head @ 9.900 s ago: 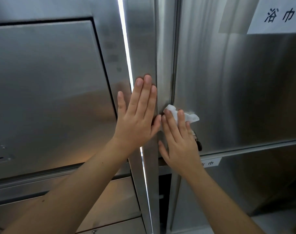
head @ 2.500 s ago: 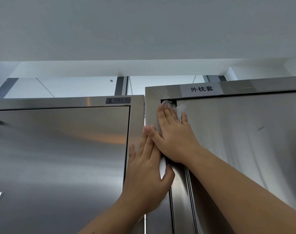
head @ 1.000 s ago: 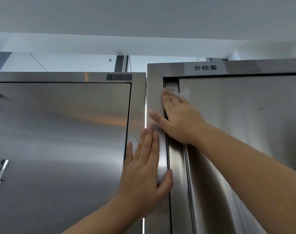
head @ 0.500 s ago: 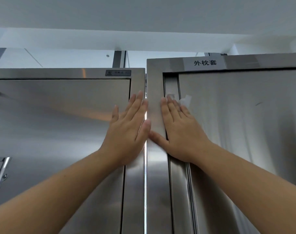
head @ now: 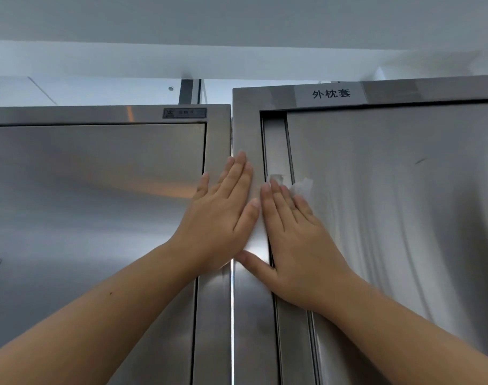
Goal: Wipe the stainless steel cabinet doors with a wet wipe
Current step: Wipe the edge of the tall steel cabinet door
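Left hand (head: 223, 218) flat over cabinet seam (head: 231, 329), right hand (head: 295, 245) flat, pressing wet wipe (head: 302, 187) at edge of right door (head: 390, 218)

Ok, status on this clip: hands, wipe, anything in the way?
Left hand flat on the brushed steel frame strip. Right hand flat, pressing the crumpled white wet wipe onto the left edge of the right stainless steel cabinet door. Nothing blocking.
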